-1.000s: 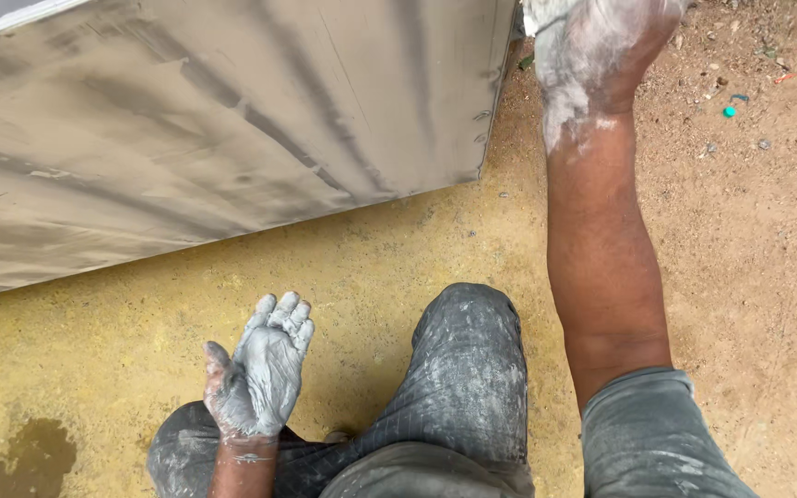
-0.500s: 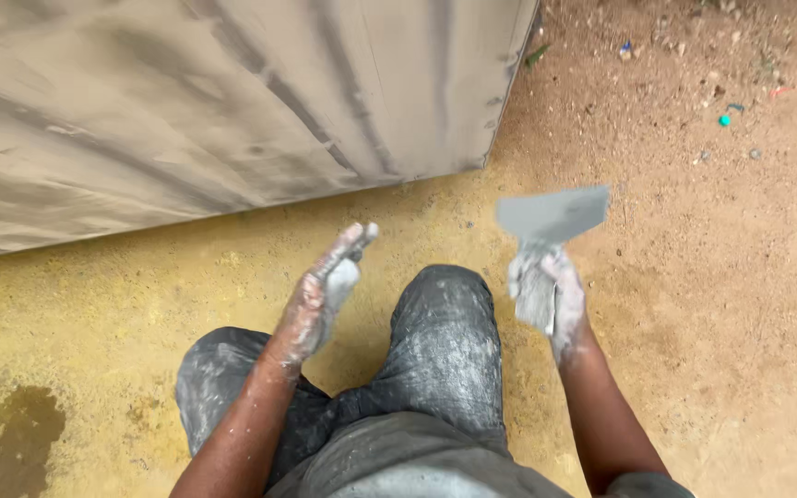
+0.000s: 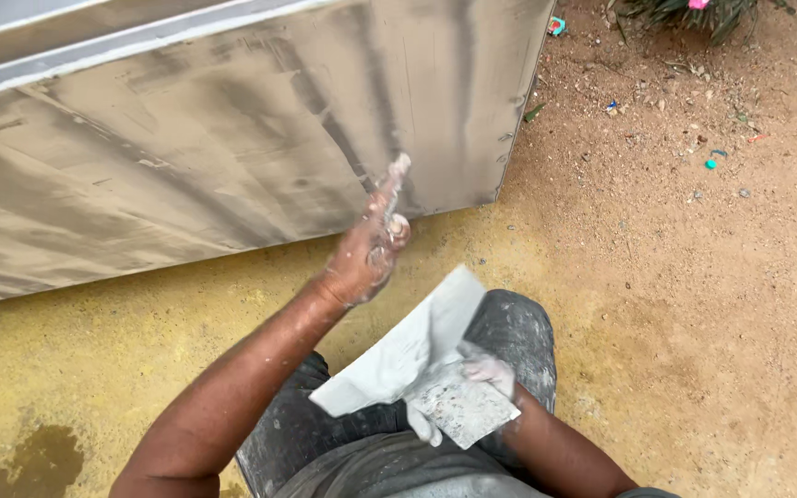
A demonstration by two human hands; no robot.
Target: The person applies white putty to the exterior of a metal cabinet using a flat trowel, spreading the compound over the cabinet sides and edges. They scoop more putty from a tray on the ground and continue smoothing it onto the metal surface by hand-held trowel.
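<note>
Since the earlier frame, the left hand (image 3: 366, 254) had risen toward the plastered wall (image 3: 232, 157), fingers (image 3: 397, 175) extended and empty, just short of the wet surface. Below them, the right hand (image 3: 472, 387) had swung the trowel (image 3: 417, 355) over the knee (image 3: 509, 323), fingers closed on its handle. Putty on the tilted blade could slide onto the ground; a careless touch could mar the wall.

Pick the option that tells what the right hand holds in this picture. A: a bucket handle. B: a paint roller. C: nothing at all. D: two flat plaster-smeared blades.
D: the right hand grips two flat plaster-smeared blades low over the knee, while the left hand is raised empty near the grey wall.
</note>
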